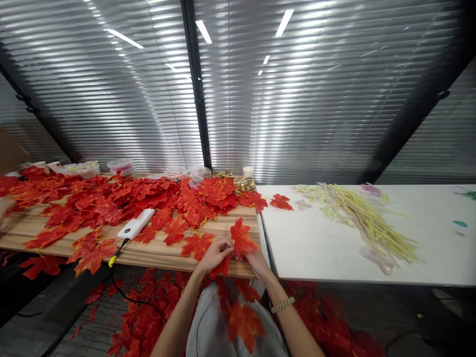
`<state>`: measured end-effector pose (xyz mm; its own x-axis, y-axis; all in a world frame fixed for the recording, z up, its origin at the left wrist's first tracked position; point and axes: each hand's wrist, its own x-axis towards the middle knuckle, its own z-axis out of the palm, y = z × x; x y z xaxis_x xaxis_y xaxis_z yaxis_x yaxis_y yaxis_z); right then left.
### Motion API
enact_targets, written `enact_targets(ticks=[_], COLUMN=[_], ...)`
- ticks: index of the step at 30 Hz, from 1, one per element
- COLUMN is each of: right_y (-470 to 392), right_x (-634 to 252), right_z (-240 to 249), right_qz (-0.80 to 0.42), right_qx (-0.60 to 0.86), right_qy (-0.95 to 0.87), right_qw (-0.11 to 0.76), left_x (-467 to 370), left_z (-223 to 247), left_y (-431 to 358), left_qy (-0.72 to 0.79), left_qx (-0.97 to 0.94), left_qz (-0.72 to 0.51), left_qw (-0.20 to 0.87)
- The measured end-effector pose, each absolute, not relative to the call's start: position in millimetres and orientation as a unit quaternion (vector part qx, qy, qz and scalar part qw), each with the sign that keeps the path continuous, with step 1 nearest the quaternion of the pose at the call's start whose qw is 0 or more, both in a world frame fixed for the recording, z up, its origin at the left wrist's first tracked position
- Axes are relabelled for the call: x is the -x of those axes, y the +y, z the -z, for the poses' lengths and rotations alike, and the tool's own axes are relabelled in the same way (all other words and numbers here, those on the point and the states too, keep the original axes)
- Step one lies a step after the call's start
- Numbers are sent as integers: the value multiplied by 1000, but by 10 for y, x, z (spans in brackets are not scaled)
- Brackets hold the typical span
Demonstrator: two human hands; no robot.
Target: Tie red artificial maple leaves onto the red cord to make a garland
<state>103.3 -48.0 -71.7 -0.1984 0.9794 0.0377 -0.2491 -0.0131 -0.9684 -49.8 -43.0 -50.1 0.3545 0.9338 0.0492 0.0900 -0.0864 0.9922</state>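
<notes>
My left hand (pixel 218 254) is closed in a pinch at the lower left edge of a red artificial maple leaf (pixel 242 239). My right hand (pixel 256 262) grips the same leaf from behind on the right, its fingertips partly hidden by it. The stem between the hands is too small to make out. Below them, more red leaves hang over the table edge, and an orange-red leaf (pixel 245 325) lies on my lap beside a thin dark strand. Just left of my left hand, a loose leaf (pixel 198 245) rests on the wooden table (pixel 156 253).
A heap of red leaves (pixel 111 203) covers the back left, with a white power bank (pixel 136 224) and its cable in front. A paper cup (pixel 248 171) stands behind. Yellow stems (pixel 364 218) lie on the white table (pixel 308 253). More leaves (pixel 156 302) cover the floor. Another person's hand (pixel 5 206) shows far left.
</notes>
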Motion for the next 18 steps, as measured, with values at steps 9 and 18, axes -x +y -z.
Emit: enact_targets(ticks=[9,18], right_y=[-469,-465], right_x=[-1030,-1028], right_z=[770,781], right_qz=[-594,-602], right_qx=[377,391], right_qy=[-492,-473], right_qw=[513,511], left_x=[505,500], left_z=[518,496], left_y=[-424,-432], left_qy=[415,419], left_qx=[-630,-637], left_qz=[-391,-389], left_qw=[526,518])
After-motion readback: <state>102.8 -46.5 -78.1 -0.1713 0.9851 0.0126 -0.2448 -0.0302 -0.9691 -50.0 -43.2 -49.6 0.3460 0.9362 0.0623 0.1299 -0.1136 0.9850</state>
